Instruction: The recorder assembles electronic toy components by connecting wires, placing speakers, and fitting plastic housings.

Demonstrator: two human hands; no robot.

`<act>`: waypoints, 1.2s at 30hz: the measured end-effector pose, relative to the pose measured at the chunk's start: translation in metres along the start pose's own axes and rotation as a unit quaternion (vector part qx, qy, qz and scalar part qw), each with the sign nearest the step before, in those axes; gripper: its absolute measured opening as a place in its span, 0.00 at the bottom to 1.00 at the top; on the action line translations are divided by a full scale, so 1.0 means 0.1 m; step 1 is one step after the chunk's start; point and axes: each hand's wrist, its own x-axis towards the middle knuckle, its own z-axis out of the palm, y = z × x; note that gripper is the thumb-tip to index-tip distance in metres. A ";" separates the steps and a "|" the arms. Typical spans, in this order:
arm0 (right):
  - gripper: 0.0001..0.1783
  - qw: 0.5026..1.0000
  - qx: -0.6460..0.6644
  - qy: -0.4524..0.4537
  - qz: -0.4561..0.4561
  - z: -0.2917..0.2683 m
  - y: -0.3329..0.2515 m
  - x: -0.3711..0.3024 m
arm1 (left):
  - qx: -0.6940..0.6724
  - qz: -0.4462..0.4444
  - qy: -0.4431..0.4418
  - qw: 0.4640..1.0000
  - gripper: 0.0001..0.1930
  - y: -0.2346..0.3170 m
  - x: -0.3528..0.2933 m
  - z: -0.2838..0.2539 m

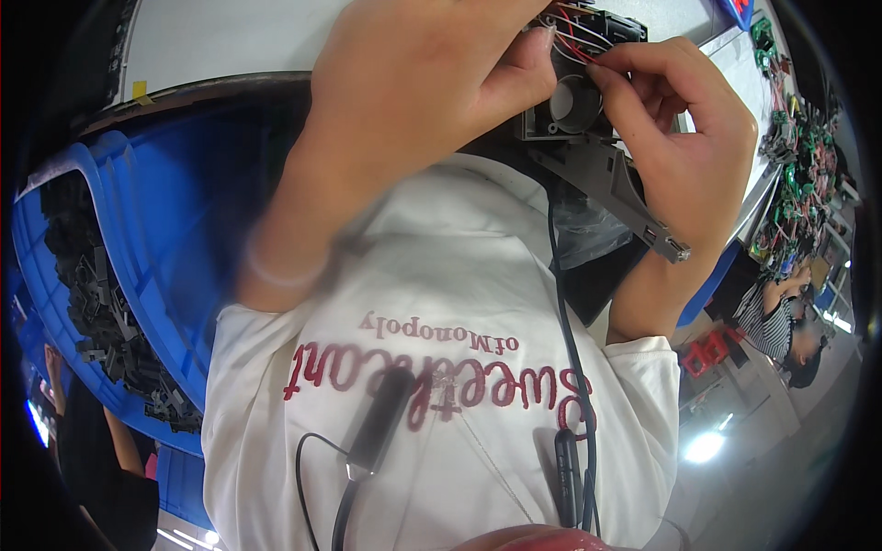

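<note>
A dark grey plastic housing (542,122) with a round opening sits at the near edge of the work surface, and a long grey arm-like part (614,184) sticks out from it toward me. Thin red and white wires (577,46) run across its top. My right hand (684,119) pinches the wires between thumb and index finger, its other fingers curled. From the left, my left hand (423,83) reaches over the housing, its thumb bent against the wires; part of its fingers is cut off by the upper edge.
A blue bin (152,266) at my left holds many small dark plastic parts (96,294). Green circuit boards with wires (808,174) lie heaped at the right. Clear plastic film (593,230) lies below the housing. Other people (776,317) are at both sides.
</note>
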 end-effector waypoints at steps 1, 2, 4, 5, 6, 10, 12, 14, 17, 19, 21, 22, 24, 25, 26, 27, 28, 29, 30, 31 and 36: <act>0.05 0.999 -0.029 0.003 0.020 -0.01 -0.04 -0.01 | -0.010 0.001 0.002 1.000 0.18 0.00 0.01 0.02; 0.05 0.999 -0.030 0.006 0.025 -0.03 -0.06 0.00 | -0.019 0.002 0.004 1.000 0.18 -0.01 0.02 0.03; 0.08 0.997 -0.077 -0.011 -0.011 -0.05 -0.10 0.02 | -0.023 0.010 0.015 1.000 0.18 -0.02 0.03 0.08; 0.08 0.997 -0.077 -0.011 -0.012 -0.08 -0.07 0.02 | -0.023 0.017 0.029 0.999 0.17 -0.03 0.03 0.09; 0.09 0.991 -0.103 -0.030 -0.074 -0.12 -0.03 0.01 | -0.022 0.017 0.029 0.999 0.17 0.01 0.04 0.05; 0.11 0.985 -0.102 -0.118 -0.078 -0.26 -0.12 0.00 | 0.024 -0.002 -0.030 0.999 0.17 0.06 0.05 -0.02; 0.10 0.988 -0.081 -0.106 -0.079 -0.29 -0.10 -0.01 | 0.010 0.011 -0.010 1.000 0.17 0.02 0.03 0.01; 0.12 0.999 -0.014 -0.025 -0.046 -0.31 0.03 -0.05 | 0.004 0.046 0.005 0.999 0.18 -0.01 0.03 0.03; 0.15 0.997 0.032 -0.048 0.047 -0.27 0.08 -0.16 | -0.016 0.065 0.014 0.998 0.19 -0.06 0.02 0.08; 0.16 0.998 0.031 -0.048 0.040 -0.23 0.09 -0.18 | -0.029 0.082 0.031 0.996 0.20 -0.13 -0.01 0.14; 0.14 0.990 0.113 -0.032 0.082 -0.21 0.12 -0.19 | -0.040 0.098 0.049 0.993 0.20 -0.14 -0.05 0.16; 0.14 0.990 0.114 -0.032 0.082 -0.20 0.13 -0.18 | -0.022 0.110 0.048 0.993 0.21 -0.14 -0.07 0.17; 0.11 0.998 0.040 -0.009 0.055 -0.19 0.12 -0.17 | 0.014 0.132 0.047 0.990 0.24 -0.14 -0.09 0.18; 0.11 0.998 0.041 -0.008 0.056 -0.18 0.10 -0.17 | 0.031 0.144 0.046 0.988 0.25 -0.14 -0.10 0.18; 0.11 0.999 0.011 0.010 0.040 -0.18 0.09 -0.16 | 0.049 0.156 0.045 0.986 0.27 -0.13 -0.11 0.18; 0.10 0.999 -0.020 0.028 0.025 -0.18 0.08 -0.15 | 0.066 0.167 0.045 0.983 0.28 -0.13 -0.12 0.17; 0.10 0.998 -0.010 0.057 0.001 -0.18 0.10 -0.15 | 0.085 0.177 0.043 0.979 0.30 -0.11 -0.14 0.14; 0.09 0.996 -0.001 0.086 -0.023 -0.17 0.13 -0.14 | 0.105 0.188 0.042 0.976 0.32 -0.10 -0.16 0.12; 0.09 0.995 0.017 0.088 -0.040 -0.20 0.12 -0.12 | 0.106 0.187 0.041 0.976 0.32 -0.11 -0.16 0.14; 0.09 0.995 0.018 0.087 -0.041 -0.23 0.07 -0.09 | 0.101 0.183 0.046 0.977 0.31 -0.12 -0.16 0.16; 0.11 0.963 0.263 0.049 -0.017 -0.28 -0.19 0.04 | 0.067 0.166 0.071 0.981 0.30 -0.13 -0.15 0.23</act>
